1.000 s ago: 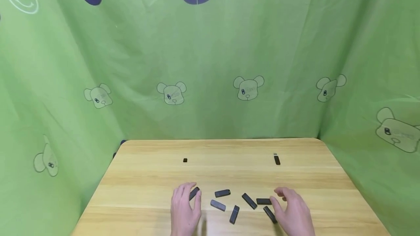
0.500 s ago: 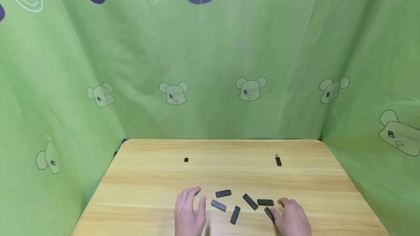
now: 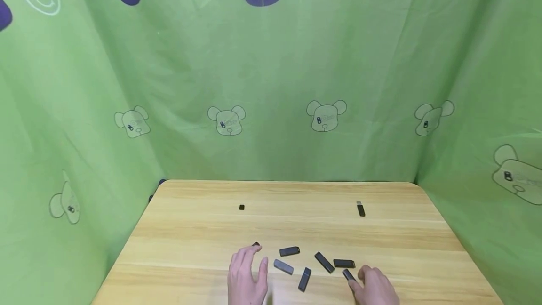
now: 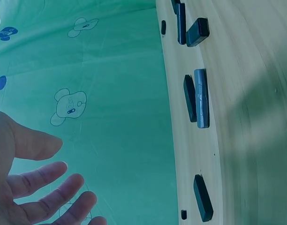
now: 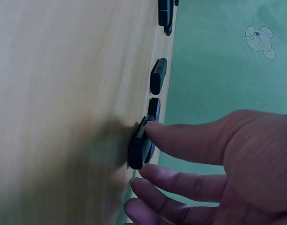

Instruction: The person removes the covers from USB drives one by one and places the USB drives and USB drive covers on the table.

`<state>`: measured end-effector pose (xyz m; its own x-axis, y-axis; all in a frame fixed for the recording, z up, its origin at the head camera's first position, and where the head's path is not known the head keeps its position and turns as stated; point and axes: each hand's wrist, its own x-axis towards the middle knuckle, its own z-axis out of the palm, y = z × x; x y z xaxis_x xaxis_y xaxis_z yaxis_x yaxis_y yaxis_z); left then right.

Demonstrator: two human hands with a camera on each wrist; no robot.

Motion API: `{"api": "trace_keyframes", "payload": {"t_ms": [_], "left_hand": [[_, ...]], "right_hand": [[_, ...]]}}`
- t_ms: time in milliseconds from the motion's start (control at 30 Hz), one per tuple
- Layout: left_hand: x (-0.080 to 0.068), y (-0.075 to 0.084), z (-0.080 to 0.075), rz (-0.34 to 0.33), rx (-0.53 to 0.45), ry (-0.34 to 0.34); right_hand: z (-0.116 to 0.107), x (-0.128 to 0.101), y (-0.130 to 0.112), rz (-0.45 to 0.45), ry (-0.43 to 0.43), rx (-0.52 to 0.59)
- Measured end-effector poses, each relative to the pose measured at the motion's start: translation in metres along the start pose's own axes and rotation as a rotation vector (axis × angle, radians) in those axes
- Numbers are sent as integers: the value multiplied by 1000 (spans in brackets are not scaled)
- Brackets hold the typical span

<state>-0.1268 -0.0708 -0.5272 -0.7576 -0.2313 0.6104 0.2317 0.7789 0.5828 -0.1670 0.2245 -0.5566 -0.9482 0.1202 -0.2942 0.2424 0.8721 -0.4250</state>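
My right hand (image 3: 374,287) is at a black USB stick (image 3: 348,275) on the table, its thumb on one side and its index finger at the near end. In the right wrist view this USB stick (image 5: 139,145) lies between the thumb and fingertips. My left hand (image 3: 247,277) hovers with relaxed, spread fingers and holds nothing. Just beyond its fingertips the tip of another black stick (image 3: 256,244) shows, the rest hidden. Between the hands lie a grey stick (image 3: 283,267), a dark stick (image 3: 290,251) and a blue-black stick (image 3: 305,279).
Close to my right hand are two more black sticks (image 3: 324,262) (image 3: 344,263). Farther back lie a USB stick with bare metal plug (image 3: 361,209) and a small black cap (image 3: 242,207). A green curtain (image 3: 271,154) encloses the wooden table (image 3: 190,229).
My right hand has drawn nearer the front edge and closed in on the black USB stick. My left hand has moved slightly right and back from the stick beyond it.
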Motion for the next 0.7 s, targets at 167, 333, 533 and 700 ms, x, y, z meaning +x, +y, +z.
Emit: {"api": "trace_keyframes", "payload": {"t_ms": [167,333,533,700], "left_hand": [[1,2,0,-30,-8,-26],[1,6,1,-25,-23,-32],[1,7,4,-18,-17,-36],[3,14,6,-85,-35,-100]], "right_hand": [[2,-4,-1,4,-7,17],[5,-4,1,24,-18,15],[1,-5,-1,49,-19,12],[-6,-9,-4,45,7,51]]}}
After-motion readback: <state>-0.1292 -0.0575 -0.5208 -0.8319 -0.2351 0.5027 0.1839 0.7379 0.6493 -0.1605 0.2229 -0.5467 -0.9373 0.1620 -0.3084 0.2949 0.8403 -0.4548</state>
